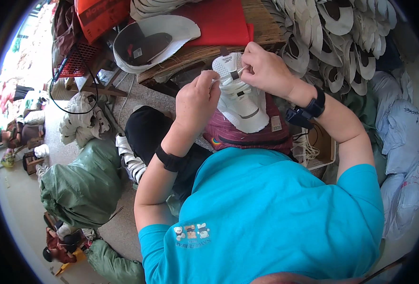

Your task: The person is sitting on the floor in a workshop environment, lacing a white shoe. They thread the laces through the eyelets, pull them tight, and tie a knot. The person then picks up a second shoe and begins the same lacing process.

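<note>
A white shoe upper with a perforated tongue lies on maroon striped cloth over my lap, its toe toward me. My left hand is closed in a pinch at the left of the tongue, on a thin white lace. On the other side, my right hand pinches the lace too, beside the dark tab on the tongue. The lace is stretched out to both sides of the upper. Its ends inside my fingers are hidden.
Ahead stands a wooden table with a red sheet and another white upper on it. Many uppers hang at the far right. Laces fill a box by my right side. White sacks and a green sack flank me.
</note>
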### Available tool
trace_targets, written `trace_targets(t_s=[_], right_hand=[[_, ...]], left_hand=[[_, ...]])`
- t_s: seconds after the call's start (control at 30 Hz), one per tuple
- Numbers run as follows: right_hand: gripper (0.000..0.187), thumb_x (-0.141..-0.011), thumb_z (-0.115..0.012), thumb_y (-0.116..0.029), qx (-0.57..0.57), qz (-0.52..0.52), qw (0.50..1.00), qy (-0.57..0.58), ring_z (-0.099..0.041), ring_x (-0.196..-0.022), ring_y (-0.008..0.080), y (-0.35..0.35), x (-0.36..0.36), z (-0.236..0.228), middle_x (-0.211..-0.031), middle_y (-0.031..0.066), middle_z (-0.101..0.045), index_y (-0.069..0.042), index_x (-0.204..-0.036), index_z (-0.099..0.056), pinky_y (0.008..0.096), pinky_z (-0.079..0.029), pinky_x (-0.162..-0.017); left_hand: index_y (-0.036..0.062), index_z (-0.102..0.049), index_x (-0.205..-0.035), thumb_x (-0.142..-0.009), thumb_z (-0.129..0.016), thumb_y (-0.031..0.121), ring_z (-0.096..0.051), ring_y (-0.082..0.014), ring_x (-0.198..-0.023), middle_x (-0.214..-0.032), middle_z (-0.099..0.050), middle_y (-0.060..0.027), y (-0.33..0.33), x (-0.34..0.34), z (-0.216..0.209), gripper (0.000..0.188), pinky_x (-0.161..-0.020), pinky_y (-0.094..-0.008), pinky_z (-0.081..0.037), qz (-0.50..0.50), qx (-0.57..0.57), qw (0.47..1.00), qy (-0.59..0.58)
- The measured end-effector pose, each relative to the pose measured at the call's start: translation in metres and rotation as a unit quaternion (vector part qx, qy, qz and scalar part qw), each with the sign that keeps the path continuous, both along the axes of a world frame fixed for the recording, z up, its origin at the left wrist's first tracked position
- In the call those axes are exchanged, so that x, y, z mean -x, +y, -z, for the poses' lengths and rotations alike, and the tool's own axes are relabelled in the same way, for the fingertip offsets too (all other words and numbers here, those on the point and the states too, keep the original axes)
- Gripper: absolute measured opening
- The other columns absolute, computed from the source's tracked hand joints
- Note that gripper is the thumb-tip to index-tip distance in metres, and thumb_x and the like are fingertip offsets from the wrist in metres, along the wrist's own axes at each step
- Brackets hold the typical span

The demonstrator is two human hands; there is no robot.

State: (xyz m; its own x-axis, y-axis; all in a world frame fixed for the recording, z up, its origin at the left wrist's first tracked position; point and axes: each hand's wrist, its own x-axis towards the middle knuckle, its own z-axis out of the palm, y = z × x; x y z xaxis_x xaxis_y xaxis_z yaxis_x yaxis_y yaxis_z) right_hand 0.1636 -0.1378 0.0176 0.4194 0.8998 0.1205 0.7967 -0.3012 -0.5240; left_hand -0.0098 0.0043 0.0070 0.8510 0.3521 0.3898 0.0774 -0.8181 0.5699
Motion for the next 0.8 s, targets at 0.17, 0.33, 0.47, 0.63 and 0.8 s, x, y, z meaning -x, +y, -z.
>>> trace_targets(t_s=[0.17,0.33,0.47,0.63,0.8], right_hand=[[0.015,-0.088,-0.057,-0.015,-0.043,-0.004,0.998,0.049,-0.061,-0.087,0.028,-0.004,-0.01,0.009,-0.094,0.0117,-0.057,-0.001,-0.087,-0.062,0.0358,-0.049,-0.077],[0.024,-0.095,-0.054,-0.023,0.07,-0.083,0.993,0.051,-0.061,-0.088,0.0281,0.001,-0.033,-0.01,-0.098,0.0118,-0.059,0.0,-0.097,-0.063,0.0376,-0.048,-0.08],[0.029,-0.093,-0.058,-0.029,0.193,-0.16,0.968,-0.006,-0.058,-0.084,0.0248,0.008,-0.034,-0.024,-0.096,0.0104,-0.056,-0.001,-0.095,-0.063,0.0379,-0.048,-0.079],[0.023,-0.086,-0.066,-0.022,0.144,-0.119,0.938,0.291,-0.056,-0.08,0.0227,0.004,-0.042,-0.016,-0.094,0.01,-0.052,-0.001,-0.092,-0.062,0.033,-0.047,-0.073],[0.018,-0.079,-0.068,-0.015,0.042,-0.066,0.974,0.214,-0.056,-0.075,0.0209,0.0,-0.028,-0.002,-0.087,0.0091,-0.052,-0.001,-0.086,-0.06,0.0311,-0.047,-0.067]], left_hand=[[0.0107,-0.062,-0.1,-0.085,-0.066,0.01,-0.058,-0.0246,-0.055,-0.062,-0.055,-0.0076,0.002,0.003,0.005,0.015,-0.052,-0.0355,-0.046,0.015,-0.001,1.0,-0.007],[0.0109,-0.062,-0.101,-0.085,-0.065,0.009,-0.059,-0.0252,-0.055,-0.061,-0.054,-0.0077,0.004,0.006,0.01,0.016,-0.052,-0.0356,-0.046,0.015,0.001,1.0,-0.001],[0.0108,-0.062,-0.102,-0.085,-0.065,0.009,-0.058,-0.0248,-0.054,-0.06,-0.053,-0.0076,0.003,0.006,0.011,0.017,-0.053,-0.035,-0.046,0.012,0.012,1.0,-0.003],[0.0094,-0.063,-0.103,-0.085,-0.064,0.006,-0.055,-0.0228,-0.053,-0.06,-0.051,-0.0076,0.001,0.008,0.009,0.018,-0.053,-0.0337,-0.045,0.011,0.079,0.997,0.009],[0.0075,-0.062,-0.103,-0.083,-0.063,0.003,-0.057,-0.0232,-0.056,-0.063,-0.053,-0.0086,0.001,0.009,0.007,0.02,-0.054,-0.0341,-0.046,0.064,0.098,0.993,-0.007]])
